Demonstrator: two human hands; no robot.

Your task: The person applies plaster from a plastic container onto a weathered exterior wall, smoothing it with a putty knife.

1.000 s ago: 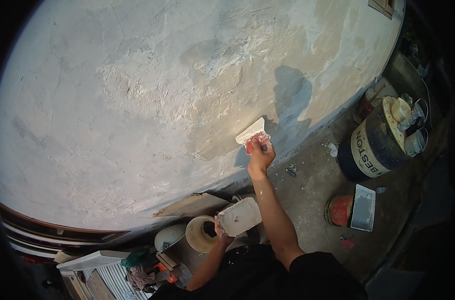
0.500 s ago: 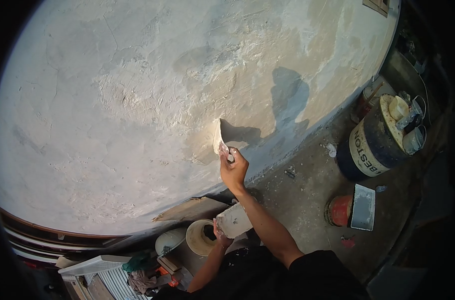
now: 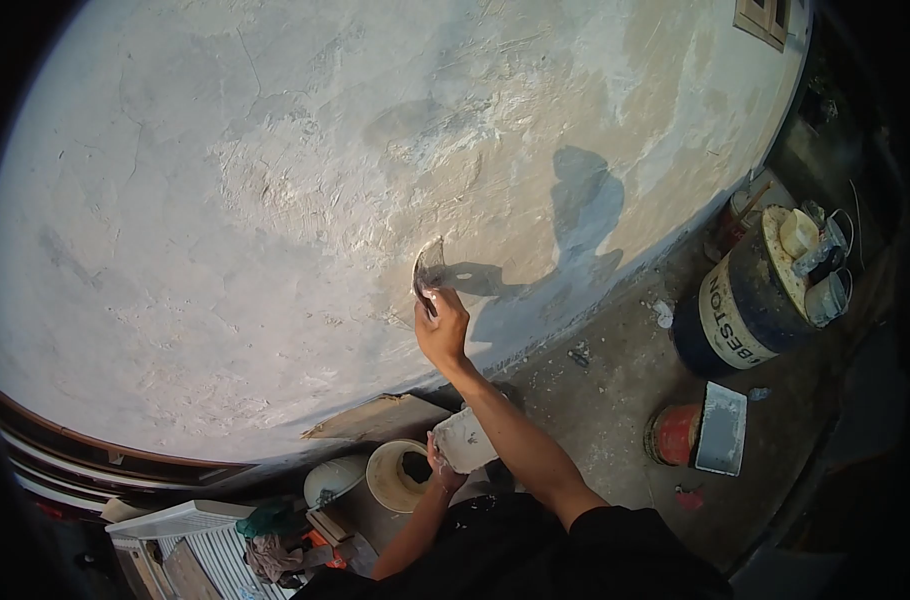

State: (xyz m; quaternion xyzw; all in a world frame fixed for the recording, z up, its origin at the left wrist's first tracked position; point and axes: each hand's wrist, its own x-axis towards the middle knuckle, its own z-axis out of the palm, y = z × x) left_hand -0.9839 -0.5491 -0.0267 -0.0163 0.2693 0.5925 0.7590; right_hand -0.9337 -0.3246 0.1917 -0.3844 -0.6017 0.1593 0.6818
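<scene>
My right hand (image 3: 442,325) is closed round the grip of a putty knife (image 3: 430,264), whose wide blade lies at the patchy plastered wall (image 3: 305,250). Beige and whitish plaster marks cover the surface around the blade. Lower down, near my body, my left hand (image 3: 443,465) holds a pale, plaster-smeared board (image 3: 466,441) by its left side. My right forearm passes over the board's right part and hides it.
A dark drum (image 3: 730,300) carrying small containers stands at the right. Below it are a red bucket (image 3: 675,434) and a grey tray (image 3: 722,428). A cream bucket (image 3: 395,477), a white helmet-like object (image 3: 333,483) and rags (image 3: 272,556) lie at the lower left.
My right hand and the putty knife have moved a little left along the wall, and the blade has turned. The board in my left hand has hardly moved. The view has shifted slightly.
</scene>
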